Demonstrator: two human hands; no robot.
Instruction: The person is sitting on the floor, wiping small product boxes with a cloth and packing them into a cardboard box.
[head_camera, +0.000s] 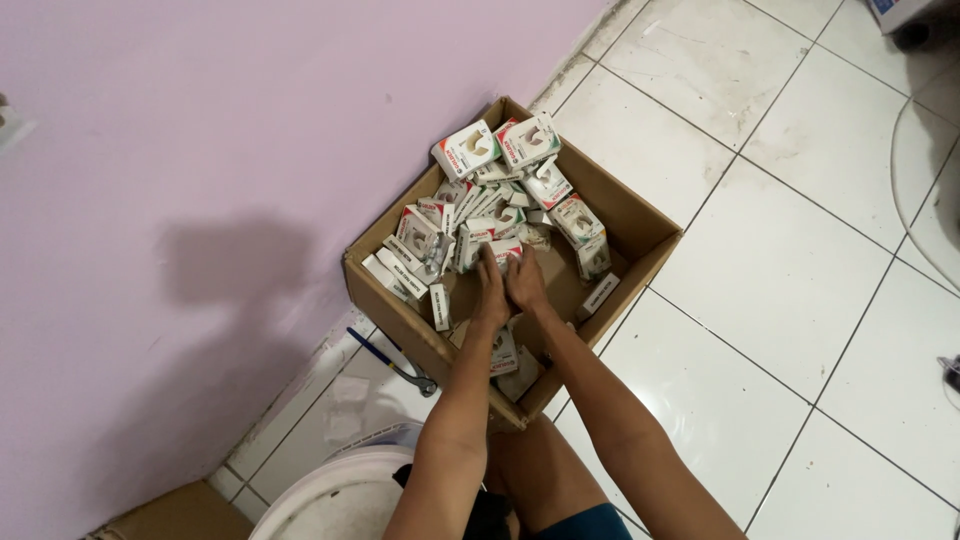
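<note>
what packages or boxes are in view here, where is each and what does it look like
Cardboard box: on the tiled floor by the pink wall, open, brown.
Small cartons: heaped inside it, white with red and green, each with a cut-out window.
Two top cartons: at the far corner, lying face up.
Left hand and right hand: side by side, touching the pile.

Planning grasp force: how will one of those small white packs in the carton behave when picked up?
Small packs look like thin card with a cutout window, so probably light and crushable. Flat faces: unlikely to roll, but they lie jumbled in the carton, so neighbours may slide. Both hands, left and right, reach in together.
</note>
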